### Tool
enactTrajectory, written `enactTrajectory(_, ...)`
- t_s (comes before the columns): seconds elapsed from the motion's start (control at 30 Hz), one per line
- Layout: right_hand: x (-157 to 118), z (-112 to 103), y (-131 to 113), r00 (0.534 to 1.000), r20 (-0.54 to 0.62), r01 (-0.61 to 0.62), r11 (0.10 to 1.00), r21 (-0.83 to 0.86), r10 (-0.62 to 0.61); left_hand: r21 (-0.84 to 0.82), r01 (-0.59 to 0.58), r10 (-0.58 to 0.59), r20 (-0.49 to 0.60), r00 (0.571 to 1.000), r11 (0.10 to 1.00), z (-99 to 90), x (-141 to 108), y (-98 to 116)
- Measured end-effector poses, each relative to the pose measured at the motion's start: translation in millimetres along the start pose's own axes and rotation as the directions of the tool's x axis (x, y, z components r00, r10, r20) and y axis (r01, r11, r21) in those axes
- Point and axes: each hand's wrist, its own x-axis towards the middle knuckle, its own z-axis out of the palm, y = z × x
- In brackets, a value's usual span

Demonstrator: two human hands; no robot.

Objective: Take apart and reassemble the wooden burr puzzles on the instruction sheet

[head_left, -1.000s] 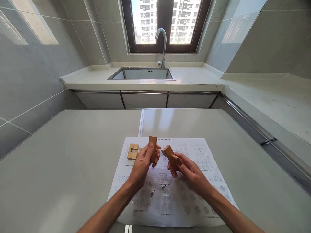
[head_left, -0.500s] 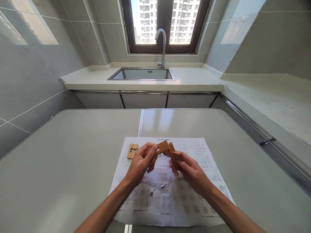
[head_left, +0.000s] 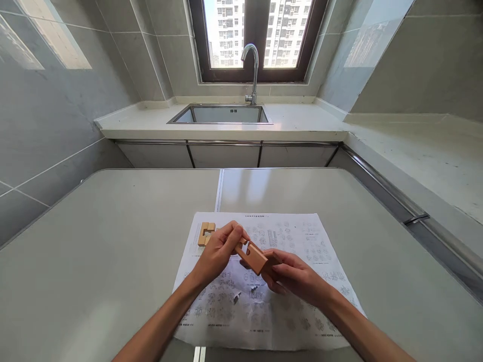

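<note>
My left hand (head_left: 220, 250) is closed, its thumb and fingers pinching the upper left end of a notched wooden puzzle piece (head_left: 255, 259). That piece slants down to the right, with a cut-out near the left fingertips. Closed from the right side, my right hand (head_left: 296, 271) grips another wooden puzzle piece (head_left: 272, 258), mostly covered by its fingers. The two pieces meet between my hands, but whether they interlock I cannot tell. Both hands are above a printed sheet (head_left: 302, 327). Left of my left hand, a wooden puzzle assembly (head_left: 206, 234) with a central gap lies on the sheet.
The sheet lies on a pale table (head_left: 94, 251) and has two small torn spots (head_left: 236, 297) near its middle. Beyond the table are a counter with a sink (head_left: 222, 122) and faucet (head_left: 254, 75), under a window. A metal rail (head_left: 392, 193) runs along the right.
The left-hand piece has tipped from pointing up right to slanting down right. The right-hand piece, which stood crosswise with its end raised, has turned and lowered into the right fingers.
</note>
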Motion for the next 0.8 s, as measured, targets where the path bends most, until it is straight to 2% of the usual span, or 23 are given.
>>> enactTrajectory(0.13, 0, 0, 3, 0.997, 0.073, -0.039, 0.998, 0.045, 0.036, 0.052, -0.005, -0.001, 0.117, 0.993, 0.999, -2.0, -2, 1)
enactTrajectory(0.37, -2, 3, 6, 0.982, 0.175, -0.086, 0.993, 0.082, 0.071, 0.004, 0.031, -0.031, 0.245, 0.969, 1.000, -1.4, -4, -4)
enactTrajectory(0.57, -4, 0, 11, 0.985, 0.151, -0.100, 0.991, 0.086, 0.086, 0.018, 0.011, -0.016, 0.251, 0.968, 1.000, 1.8, -4, -7)
enactTrajectory(0.8, -3, -1, 13, 0.978, 0.199, -0.098, 0.982, 0.162, 0.065, 0.014, -0.009, 0.006, 0.245, 0.970, 1.000, 5.3, -6, -6)
